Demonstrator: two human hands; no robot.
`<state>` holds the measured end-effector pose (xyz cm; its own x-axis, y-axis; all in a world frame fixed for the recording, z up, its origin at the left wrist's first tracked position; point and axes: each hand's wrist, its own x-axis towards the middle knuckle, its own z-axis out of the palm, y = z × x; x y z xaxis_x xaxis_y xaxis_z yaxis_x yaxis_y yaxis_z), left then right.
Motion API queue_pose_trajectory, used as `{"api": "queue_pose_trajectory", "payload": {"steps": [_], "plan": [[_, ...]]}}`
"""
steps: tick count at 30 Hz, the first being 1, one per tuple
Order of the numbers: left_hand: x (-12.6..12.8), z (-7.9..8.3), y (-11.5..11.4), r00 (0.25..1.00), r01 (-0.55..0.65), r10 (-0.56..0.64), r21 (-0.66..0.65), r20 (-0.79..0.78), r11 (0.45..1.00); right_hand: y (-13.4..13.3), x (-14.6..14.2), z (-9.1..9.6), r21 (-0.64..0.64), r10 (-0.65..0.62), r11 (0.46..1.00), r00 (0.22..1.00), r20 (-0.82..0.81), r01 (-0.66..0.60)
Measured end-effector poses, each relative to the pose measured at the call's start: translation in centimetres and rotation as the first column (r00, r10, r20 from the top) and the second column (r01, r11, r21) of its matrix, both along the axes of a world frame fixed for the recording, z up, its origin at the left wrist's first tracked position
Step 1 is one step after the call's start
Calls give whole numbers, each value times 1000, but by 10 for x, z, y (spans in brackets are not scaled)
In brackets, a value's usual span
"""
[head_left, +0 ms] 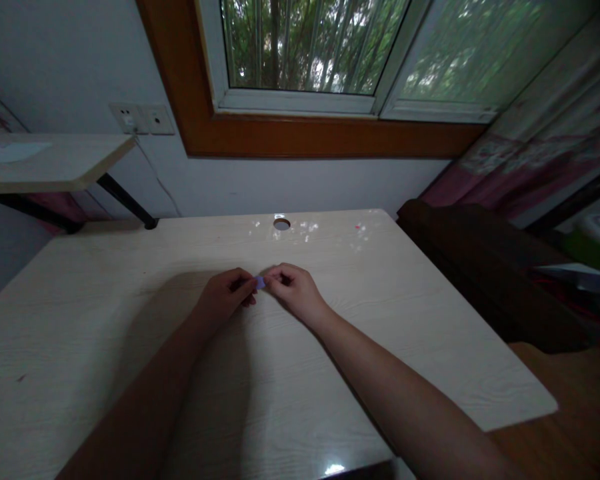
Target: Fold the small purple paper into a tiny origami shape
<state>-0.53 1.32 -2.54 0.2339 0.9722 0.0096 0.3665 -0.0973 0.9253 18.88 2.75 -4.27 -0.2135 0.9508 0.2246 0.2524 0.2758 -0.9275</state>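
A small pale purple piece (261, 283), perhaps paper, is pinched between my two hands over the middle of the desk. My left hand (226, 291) is closed, with thumb and forefinger on the piece's left end. From the other side, the thumb and fingertips of my right hand (296, 288) grip its right end. Most of the piece is covered by fingertips, so its full shape is hidden. Both hands are low, close to the pale wood-grain desk (300, 373).
A raised shelf (55, 177) on black legs stands at the back left, with a cable (157, 177) running down from a wall socket (143, 119). Near the back edge is a round hole (282, 225). Dark furniture (473, 267) borders the desk's right side; a window (315, 47) lies behind.
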Motion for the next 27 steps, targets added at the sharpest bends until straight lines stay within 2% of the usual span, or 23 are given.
{"api": "queue_pose_trajectory", "payload": {"steps": [4, 8, 16, 27], "plan": [[-1, 2, 1, 998, -57, 57, -15, 37, 998, 5, 2, -4, -129, -40, 991, 990, -133, 22], [-1, 2, 2, 995, -88, 89, -14, 54, 996, 5, 2, -1, -142, -78, 989, 977, -197, 50], [1, 0, 0, 998, -50, 52, 54, -37, 997, 0, 0, 4, -92, 105, 991, 993, 45, -100], [-1, -1, 3, 998, -37, 35, -27, -57, 999, 2, 3, 1, -127, 109, 986, 994, 13, -106]]}}
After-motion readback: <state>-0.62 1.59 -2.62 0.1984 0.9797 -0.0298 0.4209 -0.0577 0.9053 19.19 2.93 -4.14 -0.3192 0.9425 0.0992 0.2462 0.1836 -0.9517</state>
